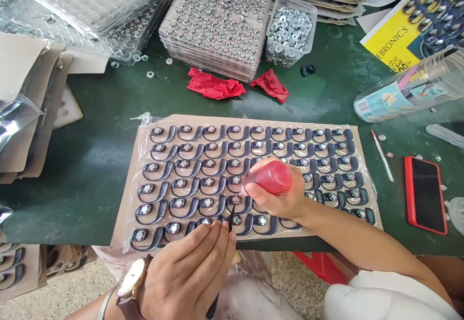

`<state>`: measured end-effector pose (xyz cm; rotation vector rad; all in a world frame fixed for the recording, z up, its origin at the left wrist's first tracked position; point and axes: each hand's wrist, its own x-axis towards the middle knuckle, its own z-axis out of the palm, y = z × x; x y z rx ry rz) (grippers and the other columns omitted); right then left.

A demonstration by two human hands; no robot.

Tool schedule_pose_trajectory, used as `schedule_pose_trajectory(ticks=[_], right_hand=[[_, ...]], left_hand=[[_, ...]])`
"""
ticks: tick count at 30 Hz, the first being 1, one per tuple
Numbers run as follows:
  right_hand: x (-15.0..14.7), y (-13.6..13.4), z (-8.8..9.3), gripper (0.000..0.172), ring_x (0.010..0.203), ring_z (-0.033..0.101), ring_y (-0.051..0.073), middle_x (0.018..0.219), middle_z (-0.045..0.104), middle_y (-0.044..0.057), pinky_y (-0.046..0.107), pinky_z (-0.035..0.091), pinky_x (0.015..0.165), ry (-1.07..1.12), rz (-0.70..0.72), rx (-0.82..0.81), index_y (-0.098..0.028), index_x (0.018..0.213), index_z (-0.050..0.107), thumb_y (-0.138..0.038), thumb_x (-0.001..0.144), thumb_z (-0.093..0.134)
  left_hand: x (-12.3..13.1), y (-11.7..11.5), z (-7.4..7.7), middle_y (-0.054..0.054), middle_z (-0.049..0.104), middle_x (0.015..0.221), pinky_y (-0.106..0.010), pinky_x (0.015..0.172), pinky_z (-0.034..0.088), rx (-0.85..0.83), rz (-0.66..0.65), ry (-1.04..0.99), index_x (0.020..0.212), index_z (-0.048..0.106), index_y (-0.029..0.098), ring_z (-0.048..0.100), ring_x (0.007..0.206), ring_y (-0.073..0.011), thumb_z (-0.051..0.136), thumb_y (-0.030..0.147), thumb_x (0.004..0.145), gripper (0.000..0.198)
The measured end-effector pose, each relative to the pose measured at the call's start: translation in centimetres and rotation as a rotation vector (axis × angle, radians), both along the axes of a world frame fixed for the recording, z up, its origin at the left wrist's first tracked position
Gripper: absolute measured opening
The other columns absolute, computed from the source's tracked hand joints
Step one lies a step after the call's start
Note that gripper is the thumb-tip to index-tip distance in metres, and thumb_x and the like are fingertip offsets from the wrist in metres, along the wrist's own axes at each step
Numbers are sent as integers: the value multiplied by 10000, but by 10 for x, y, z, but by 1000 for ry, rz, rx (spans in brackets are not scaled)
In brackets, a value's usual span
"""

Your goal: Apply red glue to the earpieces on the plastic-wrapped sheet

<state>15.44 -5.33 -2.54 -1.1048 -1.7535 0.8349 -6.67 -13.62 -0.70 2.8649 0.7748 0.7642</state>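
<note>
A cardboard sheet (366,165) under clear film lies on the green table and carries several rows of dark hook-shaped earpieces (188,165), each with a small round metal disc. My right hand (279,199) is closed around a red squeeze bottle (270,177), whose tip points left and down at an earpiece in a lower row. My left hand (192,271), with a wristwatch, pinches black tweezers (231,221); their tip touches the same spot near the sheet's front edge.
Stacked clear trays of metal discs (217,25) and a tub of washers (290,35) stand at the back. Two red rags (215,88), a clear bottle lying down (409,93), a pen (382,155) and a red phone (426,194) lie on the table.
</note>
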Motion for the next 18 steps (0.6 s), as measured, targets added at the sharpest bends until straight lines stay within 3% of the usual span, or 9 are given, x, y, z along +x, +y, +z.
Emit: schedule_pose_trajectory(ticks=[5, 11, 18], right_hand=[[0, 1, -1, 156, 520, 598, 137, 581, 654, 5, 289, 527, 535, -26, 0, -47, -195, 726, 646, -338, 768, 695], [-1, 2, -3, 147, 569, 620, 149, 615, 668, 15, 314, 551, 607, -58, 15, 8, -198, 676, 668, -315, 762, 694], [-1, 2, 1, 220, 544, 615, 127, 627, 674, 2, 276, 547, 570, -84, 15, -27, -208, 684, 663, -399, 792, 669]], left_hand=[[1, 1, 0, -154, 674, 1129, -397, 1152, 336, -17, 19, -3, 1052, 662, 14, 593, 1159, -251, 428, 123, 910, 295], [0, -1, 3, -147, 679, 1126, -387, 1166, 302, -36, 32, 17, 1063, 660, 8, 587, 1169, -239, 435, 96, 907, 287], [-1, 0, 1, -150, 664, 1159, -402, 1166, 307, -56, 18, 1, 1081, 651, 1, 557, 1209, -258, 410, 86, 911, 307]])
